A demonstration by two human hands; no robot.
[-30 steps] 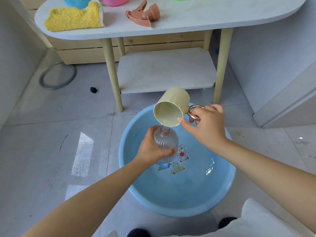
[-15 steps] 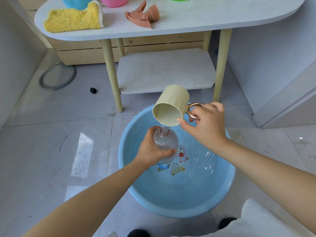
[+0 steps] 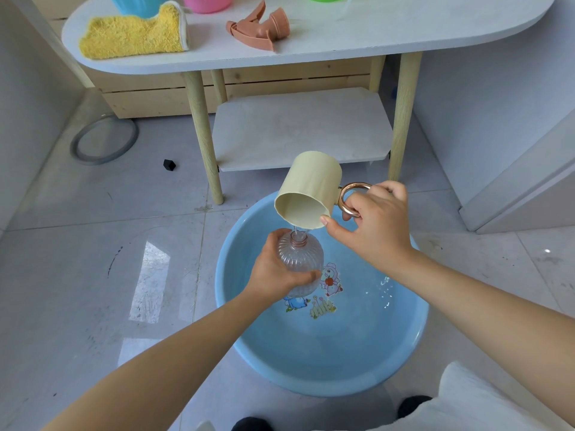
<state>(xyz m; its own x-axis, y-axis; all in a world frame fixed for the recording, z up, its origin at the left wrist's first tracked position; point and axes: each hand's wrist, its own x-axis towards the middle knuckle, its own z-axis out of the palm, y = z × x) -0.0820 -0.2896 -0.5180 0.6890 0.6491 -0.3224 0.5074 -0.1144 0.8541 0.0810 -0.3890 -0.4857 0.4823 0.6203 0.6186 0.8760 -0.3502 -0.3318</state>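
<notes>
Since half a second ago you have changed very little. Your right grip (image 3: 373, 222) has lifted the cream cup (image 3: 311, 185) a touch higher and tipped it a shade steeper. The bottle (image 3: 300, 258) and your left grip (image 3: 272, 273) sit where they were. Compared with a second ago, ripples (image 3: 385, 290) now break the shallow water on the right side of the basin, where it lay smoother.

Your right grip is closed on the cup: a finger curls through the copper-coloured ring handle (image 3: 346, 194), and the thumb presses the wall just by the rim. The cup is tipped with its mouth down and toward you. A thin stream (image 3: 295, 229) runs from its lip into the bottle's neck right below.

Your left grip is wrapped round the clear ribbed bottle from the left, with the fingers curled across its lower body. The bottle stands upright over the middle of the blue basin (image 3: 326, 377), which sits on the floor tiles in front of the table (image 3: 373, 35). Your grip hides whether the bottle's base touches the basin floor.

The basin floor bears a cartoon print (image 3: 331, 279) of a pink figure, a blue one and a small fence with flowers. Any lettering on it is too small to tell. On the table lie a yellow cloth (image 3: 133, 35) and a pink-brown plastic piece (image 3: 258, 29).
</notes>
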